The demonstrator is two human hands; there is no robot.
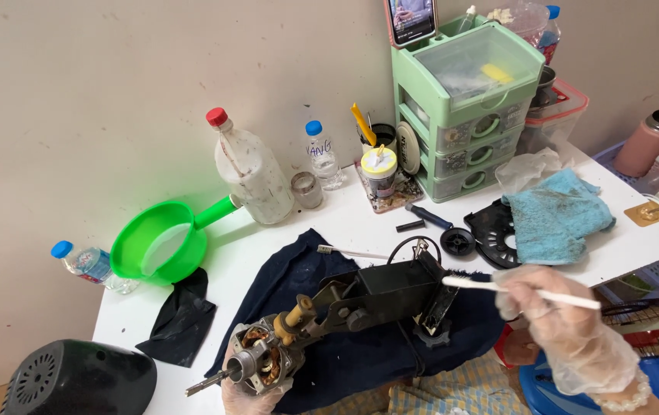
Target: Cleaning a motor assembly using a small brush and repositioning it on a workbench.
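Note:
My left hand (246, 393), in a clear glove, grips the copper-wound end of a fan motor (264, 361) at the bottom of the view. The motor's black housing (387, 292) rests on a dark blue cloth (306, 284) spread over the white table (283, 238). My right hand (568, 330), also gloved, holds a thin white brush (514, 290) with its tip touching the right end of the black housing. A steel shaft sticks out of the motor toward the lower left.
A green scoop (162, 244), a large cloudy bottle with a red cap (251, 170), small water bottles, jars and a green drawer unit (468, 107) stand along the wall. A turquoise towel (556, 215), a black fan cover (76, 378), a toothbrush (349, 252) and black parts lie around.

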